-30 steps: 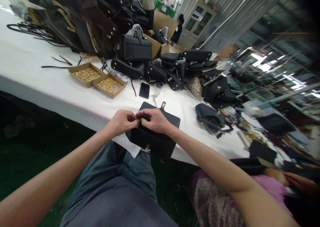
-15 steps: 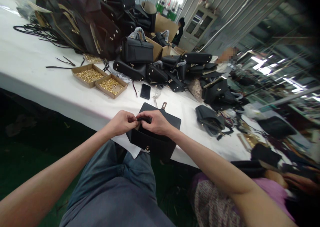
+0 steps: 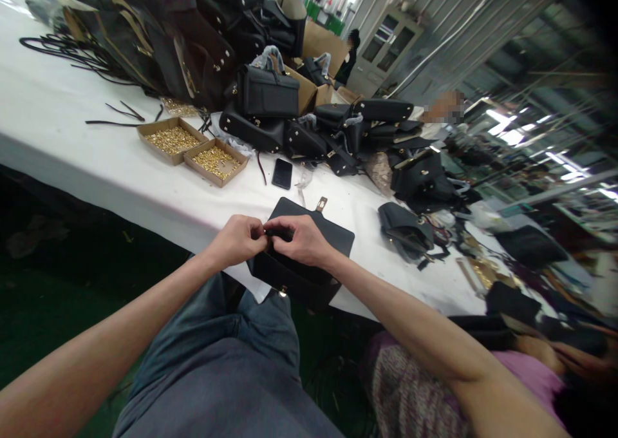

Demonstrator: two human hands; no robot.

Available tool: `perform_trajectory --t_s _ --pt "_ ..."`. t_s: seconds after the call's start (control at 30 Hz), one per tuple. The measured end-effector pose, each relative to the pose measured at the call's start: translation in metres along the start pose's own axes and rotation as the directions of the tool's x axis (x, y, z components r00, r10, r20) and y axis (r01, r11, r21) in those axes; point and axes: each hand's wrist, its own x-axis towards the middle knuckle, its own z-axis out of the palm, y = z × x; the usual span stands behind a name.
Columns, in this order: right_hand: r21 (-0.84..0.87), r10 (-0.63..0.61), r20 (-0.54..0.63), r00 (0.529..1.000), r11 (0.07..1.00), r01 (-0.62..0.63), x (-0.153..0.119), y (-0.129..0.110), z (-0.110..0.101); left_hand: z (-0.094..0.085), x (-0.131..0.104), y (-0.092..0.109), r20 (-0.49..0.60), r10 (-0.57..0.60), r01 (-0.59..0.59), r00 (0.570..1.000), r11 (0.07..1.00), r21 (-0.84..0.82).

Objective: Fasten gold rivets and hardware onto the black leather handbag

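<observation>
Both hands — left hand (image 3: 237,239) and right hand (image 3: 300,239) — are pinching closed on the black bag's (image 3: 309,267) top edge at the white table (image 3: 120,174) edge.

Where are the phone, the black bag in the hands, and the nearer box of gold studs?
phone (image 3: 282,173): head view, middle of its dark screen.
black bag (image 3: 333,235): head view, on the opened flap.
nearer box of gold studs (image 3: 215,161): head view, on the studs inside the cardboard box.
</observation>
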Motion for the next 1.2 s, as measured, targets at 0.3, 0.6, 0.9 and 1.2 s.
perform_trajectory --t_s 0.3,0.6,0.9,1.2 --pt "0.041 0.029 0.048 0.998 0.999 -0.031 0.007 0.001 -0.004 0.004 -0.001 -0.008 -0.040 0.016 -0.016 0.999 1.000 -0.012" --pt "0.156 0.161 0.049 0.986 0.974 -0.167 0.013 0.017 -0.015 -0.003 0.020 -0.005 0.021 0.039 -0.038 0.999 0.997 -0.063" --pt "0.213 0.167 0.082 0.983 0.960 -0.181 0.018 0.034 -0.016 0.000 0.023 -0.011 0.046 0.041 -0.036 0.998 0.994 -0.103" --pt "0.238 0.203 0.134 0.970 0.943 -0.230 0.024 0.040 -0.017 -0.004 0.023 -0.017 0.096 0.031 -0.017 0.995 0.989 -0.148"
